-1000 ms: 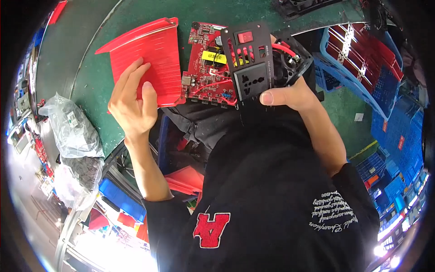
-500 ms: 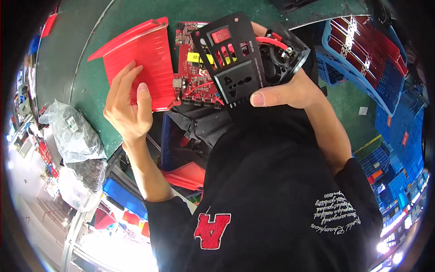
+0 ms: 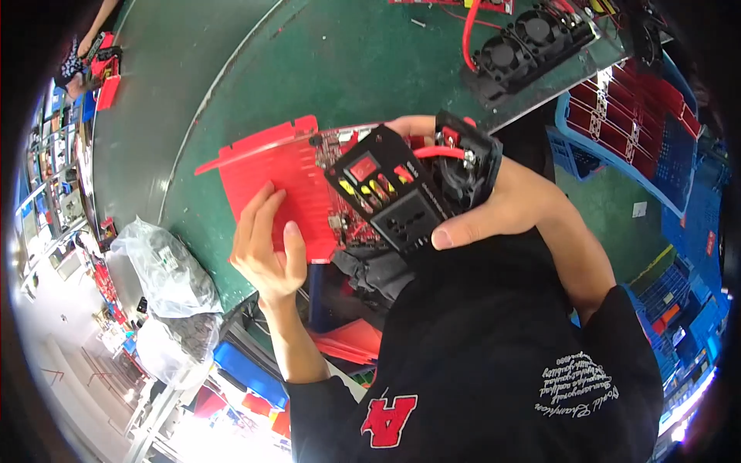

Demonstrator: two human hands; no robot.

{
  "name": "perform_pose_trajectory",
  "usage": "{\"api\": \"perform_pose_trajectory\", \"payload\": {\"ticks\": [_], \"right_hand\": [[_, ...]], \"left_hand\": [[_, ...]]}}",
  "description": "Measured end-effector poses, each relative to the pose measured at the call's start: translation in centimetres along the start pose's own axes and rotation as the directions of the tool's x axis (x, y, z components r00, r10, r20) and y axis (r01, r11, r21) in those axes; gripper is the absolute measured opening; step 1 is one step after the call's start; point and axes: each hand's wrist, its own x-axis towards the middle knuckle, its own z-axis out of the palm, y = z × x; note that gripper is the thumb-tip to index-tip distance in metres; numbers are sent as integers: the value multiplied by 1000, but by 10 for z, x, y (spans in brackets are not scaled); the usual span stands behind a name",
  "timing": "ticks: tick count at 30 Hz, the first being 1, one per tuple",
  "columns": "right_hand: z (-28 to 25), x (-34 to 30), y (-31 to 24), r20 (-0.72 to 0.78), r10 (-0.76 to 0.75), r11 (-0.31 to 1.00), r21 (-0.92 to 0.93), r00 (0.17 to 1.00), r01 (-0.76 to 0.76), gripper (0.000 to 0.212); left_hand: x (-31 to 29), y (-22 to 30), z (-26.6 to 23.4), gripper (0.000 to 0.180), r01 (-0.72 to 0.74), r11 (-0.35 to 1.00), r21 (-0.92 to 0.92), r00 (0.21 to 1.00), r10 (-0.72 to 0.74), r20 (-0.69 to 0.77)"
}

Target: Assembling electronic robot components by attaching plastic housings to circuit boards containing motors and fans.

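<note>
A ribbed red casing is tilted over the table edge in front of me. My left hand rests on its inner face, fingers stretched and apart. Against the casing's right side is a red circuit board, partly hidden by a black socket panel with a red switch. My right hand grips this panel together with a black fan end piece, the thumb on the panel's lower corner and the other fingers mostly hidden behind. A thick red wire runs to the fan piece.
On the green table lies another black twin-fan unit with a red cable. A clear plastic bag hangs at the left edge. Blue crates with red panels stand at right. Another person is at far left.
The view has shifted, bringing the twin-fan unit and another person into sight. The socket panel has tilted, and the board sits closer against the casing. Both hands keep their places.
</note>
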Motion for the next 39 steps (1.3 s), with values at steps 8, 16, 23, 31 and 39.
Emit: {"api": "perform_pose_trajectory", "payload": {"ticks": [8,16,23,31,39], "right_hand": [[-2,-3,0,22,68,996,-62,997,-67,100],[2,-3,-7,20,172,982,81,985,-173,110],[0,-1,-5,41,121,990,71,992,-124,113],[18,3,-11,-32,173,979,111,984,-168,114],[38,9,-26,-296,275,959,14,915,-283,97]], "left_hand": [[-1,3,1,41,51,999,8,998,-51,33],[0,4,0,45,101,994,35,993,-103,64],[-5,1,0,45,129,991,45,989,-132,69],[-6,2,-3,45,139,989,41,987,-142,79],[-19,-27,-19,40,223,941,254,972,-195,-132]]}}
